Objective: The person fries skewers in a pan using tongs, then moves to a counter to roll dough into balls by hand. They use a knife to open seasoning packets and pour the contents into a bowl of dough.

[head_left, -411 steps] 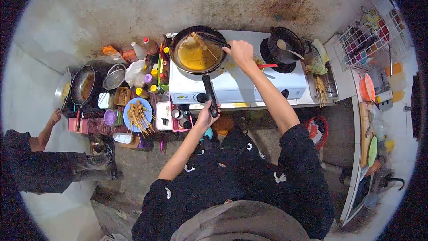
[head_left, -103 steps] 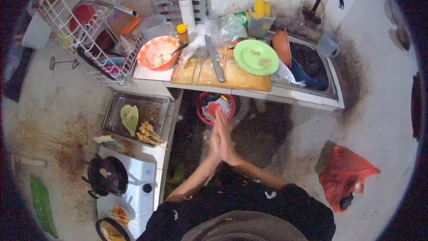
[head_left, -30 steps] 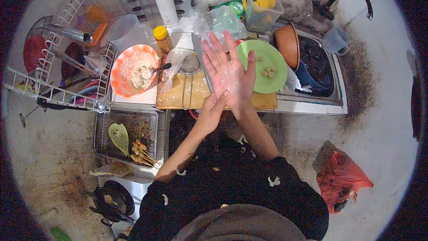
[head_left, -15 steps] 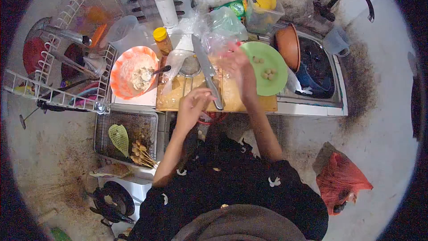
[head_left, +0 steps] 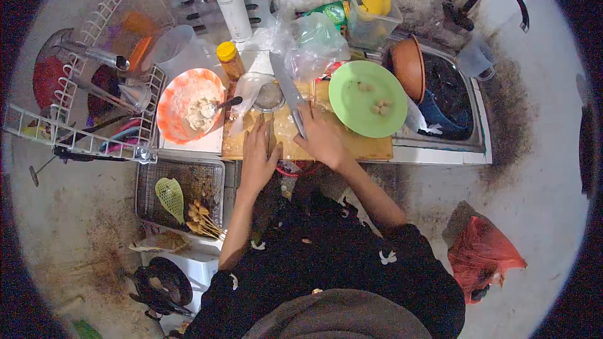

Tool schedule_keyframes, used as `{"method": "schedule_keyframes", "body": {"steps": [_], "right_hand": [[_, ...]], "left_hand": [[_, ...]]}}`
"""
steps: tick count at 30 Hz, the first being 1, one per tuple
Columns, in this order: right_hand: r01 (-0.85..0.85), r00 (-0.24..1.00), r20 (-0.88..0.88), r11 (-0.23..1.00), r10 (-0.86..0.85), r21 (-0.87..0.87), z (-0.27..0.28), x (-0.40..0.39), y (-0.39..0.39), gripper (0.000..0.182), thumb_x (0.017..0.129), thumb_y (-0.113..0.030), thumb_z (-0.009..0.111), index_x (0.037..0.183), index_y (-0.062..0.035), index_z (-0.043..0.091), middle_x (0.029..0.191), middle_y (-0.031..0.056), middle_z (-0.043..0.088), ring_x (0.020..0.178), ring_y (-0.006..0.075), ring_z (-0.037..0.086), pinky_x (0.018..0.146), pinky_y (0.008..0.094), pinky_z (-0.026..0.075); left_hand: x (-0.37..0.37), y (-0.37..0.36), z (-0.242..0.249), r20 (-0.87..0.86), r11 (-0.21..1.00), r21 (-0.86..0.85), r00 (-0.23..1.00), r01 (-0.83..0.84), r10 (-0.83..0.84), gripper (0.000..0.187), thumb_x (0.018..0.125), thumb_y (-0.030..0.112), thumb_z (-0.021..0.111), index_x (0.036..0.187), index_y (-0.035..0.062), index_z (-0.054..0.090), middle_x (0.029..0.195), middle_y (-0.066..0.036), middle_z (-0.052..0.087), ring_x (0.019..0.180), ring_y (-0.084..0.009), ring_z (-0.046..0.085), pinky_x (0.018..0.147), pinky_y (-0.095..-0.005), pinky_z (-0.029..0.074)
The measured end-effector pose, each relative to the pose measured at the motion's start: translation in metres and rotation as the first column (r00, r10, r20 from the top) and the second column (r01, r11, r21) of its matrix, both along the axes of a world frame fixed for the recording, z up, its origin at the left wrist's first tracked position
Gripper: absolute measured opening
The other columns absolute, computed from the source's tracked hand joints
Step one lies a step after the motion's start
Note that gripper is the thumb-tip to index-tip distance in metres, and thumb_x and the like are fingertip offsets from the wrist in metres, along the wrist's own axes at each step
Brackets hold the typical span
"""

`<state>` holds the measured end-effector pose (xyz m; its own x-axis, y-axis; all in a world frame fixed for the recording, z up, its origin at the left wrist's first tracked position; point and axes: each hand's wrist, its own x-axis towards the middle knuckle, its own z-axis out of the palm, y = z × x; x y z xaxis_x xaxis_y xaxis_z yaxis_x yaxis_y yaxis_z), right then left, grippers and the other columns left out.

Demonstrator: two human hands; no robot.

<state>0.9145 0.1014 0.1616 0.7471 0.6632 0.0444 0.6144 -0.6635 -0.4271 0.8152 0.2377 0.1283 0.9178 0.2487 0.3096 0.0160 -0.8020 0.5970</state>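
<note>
My left hand (head_left: 256, 154) lies on the near edge of the wooden cutting board (head_left: 361, 144), fingers stretched forward and thumb apart, beside the handle of a small metal strainer (head_left: 270, 96). My right hand (head_left: 323, 138) rests on the board with its fingers extended at the handle of a large knife (head_left: 286, 80); it partly covers the handle, and I see no firm grip. To its right, a green plate (head_left: 358, 116) holds several small pale balls (head_left: 380, 108). On the left, an orange-and-white bowl (head_left: 168, 122) contains pale dough (head_left: 202, 113) and a dark-handled spoon (head_left: 231, 102).
A yellow-lidded jar (head_left: 228, 59), white flask (head_left: 232, 9) and plastic bags (head_left: 316, 41) stand behind the board. The sink (head_left: 449, 75) with a brown bowl (head_left: 407, 66) is at right. A white dish rack (head_left: 81, 135) stands left, above a tray (head_left: 179, 220) with skewers (head_left: 202, 218).
My right hand has come down from beside the green plate to the knife handle. My left hand has lowered and flattened onto the board by the strainer handle.
</note>
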Motion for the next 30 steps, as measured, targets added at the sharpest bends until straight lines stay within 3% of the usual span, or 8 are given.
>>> {"method": "schedule_keyframes", "body": {"steps": [4,9,13,15,22,24,28,30], "right_hand": [[-0.003,0.988,-0.156,0.999,0.011,0.052,0.007,0.009,-0.007,0.054,0.072,-0.022,0.056,0.117,-0.0003,0.035,0.104,0.0208,0.048,0.095,0.0348,0.05,0.078,0.0406,0.042],[0.06,0.849,-0.491,0.887,0.197,0.459,0.009,0.019,-0.035,0.052,0.075,-0.016,0.054,0.122,-0.0018,0.035,0.109,0.0123,0.048,0.094,0.0209,0.05,0.081,0.0317,0.04],[0.022,0.811,-0.467,0.78,0.352,0.626,0.033,0.03,-0.065,0.051,0.074,-0.015,0.051,0.123,-0.0045,0.036,0.109,0.0071,0.048,0.089,0.0163,0.051,0.074,0.0263,0.042],[0.274,0.649,-0.698,0.764,0.302,0.585,0.066,0.026,-0.079,0.052,0.072,-0.013,0.046,0.124,-0.0066,0.037,0.106,0.0069,0.049,0.079,0.0131,0.052,0.063,0.0221,0.044],[0.477,0.709,-0.669,0.547,0.223,0.688,0.084,0.029,-0.123,0.052,0.074,-0.013,0.042,0.125,-0.002,0.034,0.092,0.0083,0.052,0.052,0.0075,0.045,0.045,0.0172,0.037],[0.456,0.769,-0.615,0.523,0.177,0.72,0.08,0.034,-0.133,0.046,0.083,-0.018,0.044,0.125,-0.0019,0.033,0.089,0.0059,0.052,0.049,0.0056,0.042,0.041,0.016,0.034],[0.473,0.805,-0.591,0.548,0.049,0.69,0.073,0.043,-0.155,0.043,0.084,-0.025,0.048,0.119,-0.0011,0.04,0.083,0.0024,0.054,0.05,0.0044,0.043,0.04,0.016,0.034],[0.484,0.803,-0.596,0.565,0.017,0.668,0.074,0.051,-0.172,0.041,0.084,-0.025,0.048,0.117,-0.0008,0.042,0.082,0.002,0.054,0.051,0.004,0.044,0.041,0.0162,0.034]], "left_hand": [[0.0,0.001,-0.005,-0.009,0.999,0.026,1.0,0.025,-0.024,0.051,0.076,0.014,0.054,0.12,-0.002,0.033,0.129,-0.021,0.026,0.119,-0.0353,0.026,0.099,-0.0453,0.017],[0.002,0.0,-0.003,-0.032,0.998,0.055,0.999,0.0,0.001,0.051,0.076,0.015,0.054,0.12,-0.0017,0.034,0.129,-0.021,0.026,0.119,-0.0352,0.025,0.099,-0.044,0.018],[0.007,-0.005,0.007,0.041,1.0,-0.025,0.999,0.007,-0.006,0.048,0.075,0.015,0.054,0.118,-0.0009,0.037,0.126,-0.021,0.03,0.117,-0.0355,0.029,0.097,-0.0436,0.021],[0.015,-0.01,0.018,0.113,0.984,-0.165,0.992,0.068,-0.05,0.044,0.075,0.016,0.055,0.114,-0.0003,0.041,0.122,-0.021,0.033,0.114,-0.0357,0.032,0.095,-0.0426,0.024],[0.116,-0.023,0.024,0.19,0.971,0.06,0.952,0.233,-0.24,0.038,0.073,0.015,0.055,0.11,0.0097,0.048,0.122,-0.02,0.033,0.114,-0.0362,0.032,0.095,-0.0456,0.023],[0.15,-0.024,0.011,0.174,0.904,0.417,0.968,0.093,-0.18,0.037,0.073,0.017,0.054,0.11,0.0146,0.05,0.12,-0.021,0.036,0.114,-0.0377,0.031,0.096,-0.0518,0.019],[0.184,-0.02,0.019,0.039,0.91,0.409,0.995,0.066,-0.09,0.042,0.073,0.017,0.052,0.114,0.0122,0.047,0.119,-0.02,0.039,0.115,-0.035,0.032,0.096,-0.0561,0.015],[0.189,-0.004,0.034,0.07,0.989,0.145,0.997,0.003,-0.013,0.044,0.074,0.019,0.052,0.115,0.0067,0.044,0.119,-0.019,0.04,0.116,-0.0314,0.033,0.096,-0.0529,0.017]]}}
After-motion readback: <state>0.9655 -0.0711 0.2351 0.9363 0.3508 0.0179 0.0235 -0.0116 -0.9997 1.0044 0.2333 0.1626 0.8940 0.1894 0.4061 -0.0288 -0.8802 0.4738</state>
